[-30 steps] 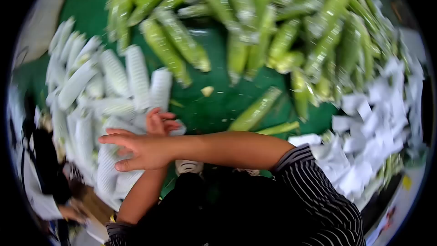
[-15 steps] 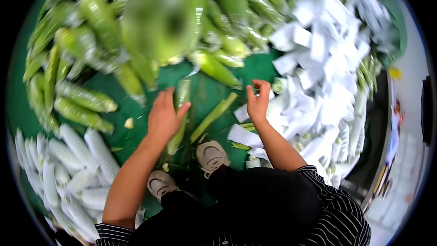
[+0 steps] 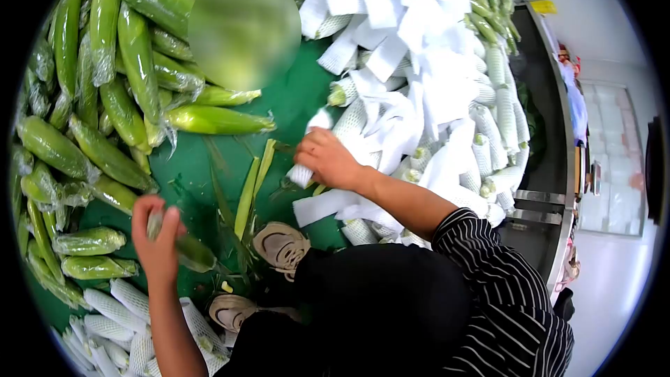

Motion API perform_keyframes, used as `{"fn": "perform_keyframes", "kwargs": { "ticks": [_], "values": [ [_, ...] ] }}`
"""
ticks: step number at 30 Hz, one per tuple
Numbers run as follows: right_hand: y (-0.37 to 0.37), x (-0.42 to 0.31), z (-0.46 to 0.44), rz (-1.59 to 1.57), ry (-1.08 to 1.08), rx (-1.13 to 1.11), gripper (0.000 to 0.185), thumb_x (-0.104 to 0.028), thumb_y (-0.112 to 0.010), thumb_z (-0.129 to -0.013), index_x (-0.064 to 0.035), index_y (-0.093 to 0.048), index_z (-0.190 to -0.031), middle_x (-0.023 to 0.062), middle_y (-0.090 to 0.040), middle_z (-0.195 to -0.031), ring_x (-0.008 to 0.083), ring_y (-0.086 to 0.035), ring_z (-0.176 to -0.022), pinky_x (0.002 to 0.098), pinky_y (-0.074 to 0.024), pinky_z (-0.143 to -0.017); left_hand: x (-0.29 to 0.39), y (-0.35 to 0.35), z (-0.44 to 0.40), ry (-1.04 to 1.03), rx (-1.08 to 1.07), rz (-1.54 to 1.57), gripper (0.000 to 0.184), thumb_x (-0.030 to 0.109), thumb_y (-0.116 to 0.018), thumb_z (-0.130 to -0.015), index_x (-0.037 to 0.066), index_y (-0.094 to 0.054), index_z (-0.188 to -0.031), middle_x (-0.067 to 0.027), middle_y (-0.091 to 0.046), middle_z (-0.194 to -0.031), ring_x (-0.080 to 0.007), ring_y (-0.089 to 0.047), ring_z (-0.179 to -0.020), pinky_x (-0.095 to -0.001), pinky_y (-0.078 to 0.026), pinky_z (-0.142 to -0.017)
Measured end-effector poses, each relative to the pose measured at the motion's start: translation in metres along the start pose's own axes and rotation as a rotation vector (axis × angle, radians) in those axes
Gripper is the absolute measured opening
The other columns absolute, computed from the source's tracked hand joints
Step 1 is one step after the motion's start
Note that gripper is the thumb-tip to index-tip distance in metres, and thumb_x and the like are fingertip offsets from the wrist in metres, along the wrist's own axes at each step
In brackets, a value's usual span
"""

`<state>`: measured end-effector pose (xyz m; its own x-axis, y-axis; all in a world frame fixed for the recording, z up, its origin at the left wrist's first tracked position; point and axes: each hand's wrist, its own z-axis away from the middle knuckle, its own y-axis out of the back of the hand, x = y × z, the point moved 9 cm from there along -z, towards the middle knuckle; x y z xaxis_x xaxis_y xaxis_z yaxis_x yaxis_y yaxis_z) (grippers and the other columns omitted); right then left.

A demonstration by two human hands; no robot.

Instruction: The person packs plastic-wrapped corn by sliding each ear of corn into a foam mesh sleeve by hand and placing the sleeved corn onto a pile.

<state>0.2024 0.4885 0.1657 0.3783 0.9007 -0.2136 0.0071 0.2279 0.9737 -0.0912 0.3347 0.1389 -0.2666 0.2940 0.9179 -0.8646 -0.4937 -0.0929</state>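
Note:
My left hand is closed around an ear of corn at the lower left; its lower end sticks out beside the palm, a little blurred. My right hand grips a white foam net sleeve, which shows above and below the fingers. Just right of that hand begins a heap of flat white foam sleeves. Several plastic-wrapped corn ears are piled at the upper left, and one green ear lies at the pile's near edge.
Loose husk leaves lie on the green floor covering between my hands. Netted ears are heaped at the lower left, and more are stacked at the right. My shoes stand close below. A dark metal-edged frame borders the right.
My view has shifted to the right. My left hand has closed on the corn ear and moved left with it. The right hand, formerly open, now holds a white foam sleeve.

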Motion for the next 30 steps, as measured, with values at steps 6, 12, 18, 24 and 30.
{"fn": "perform_keyframes", "kwargs": {
  "ticks": [6, 12, 18, 24, 30],
  "values": [
    [0.110, 0.072, 0.053, 0.252, -0.592, 0.011, 0.048, -0.023, -0.088, -0.059, -0.0137, -0.068, -0.102, 0.0145, -0.034, -0.156, 0.0427, -0.023, -0.146, 0.0691, -0.0269, -0.110, 0.012, 0.033, 0.056, -0.228, 0.179, 0.057, 0.016, 0.003, -0.065, -0.091, 0.001, -0.054, -0.103, -0.0041, -0.052, -0.087, -0.0126, -0.055, -0.072, -0.0247, -0.046, -0.066],
    [0.022, 0.179, 0.133, 0.369, -0.823, -0.649, 0.114, -0.048, -0.091, -0.060, -0.0400, -0.028, -0.155, 0.0039, 0.003, -0.168, 0.0417, -0.010, -0.151, 0.0729, -0.0405, -0.099, 0.010, 0.046, 0.050, -0.252, 0.217, 0.117, 0.013, 0.004, -0.062, -0.095, 0.001, -0.053, -0.104, -0.0053, -0.054, -0.087, -0.0129, -0.051, -0.072, -0.0265, -0.043, -0.068],
    [0.025, 0.195, 0.108, 0.337, -0.959, -0.336, 0.093, -0.028, -0.090, -0.061, -0.0354, -0.048, -0.143, 0.0088, -0.013, -0.165, 0.0404, -0.034, -0.140, 0.0629, -0.0491, -0.095, 0.004, 0.044, 0.038, -0.205, 0.226, 0.117, 0.012, 0.000, -0.061, -0.093, 0.001, -0.052, -0.100, -0.0057, -0.052, -0.087, -0.0138, -0.053, -0.071, -0.0278, -0.046, -0.068],
    [0.042, 0.192, 0.121, 0.294, -0.764, -0.016, 0.049, -0.011, -0.078, -0.069, -0.0229, -0.067, -0.116, 0.0103, -0.048, -0.142, 0.0365, -0.054, -0.118, 0.0447, -0.0535, -0.091, 0.003, 0.051, 0.043, -0.244, 0.231, 0.124, 0.012, 0.001, -0.062, -0.093, 0.002, -0.051, -0.099, -0.0052, -0.053, -0.084, -0.0137, -0.054, -0.069, -0.0273, -0.046, -0.066],
    [0.104, 0.093, 0.042, -0.081, -0.599, 0.271, 0.062, -0.015, -0.087, -0.065, -0.0147, -0.064, -0.122, 0.0195, -0.045, -0.144, 0.0395, -0.054, -0.122, 0.0429, -0.0497, -0.099, -0.003, 0.060, 0.058, -0.268, 0.290, 0.149, 0.010, 0.001, -0.059, -0.095, 0.003, -0.051, -0.100, -0.0055, -0.052, -0.081, -0.0141, -0.052, -0.070, -0.0284, -0.046, -0.068]
  ]
}}
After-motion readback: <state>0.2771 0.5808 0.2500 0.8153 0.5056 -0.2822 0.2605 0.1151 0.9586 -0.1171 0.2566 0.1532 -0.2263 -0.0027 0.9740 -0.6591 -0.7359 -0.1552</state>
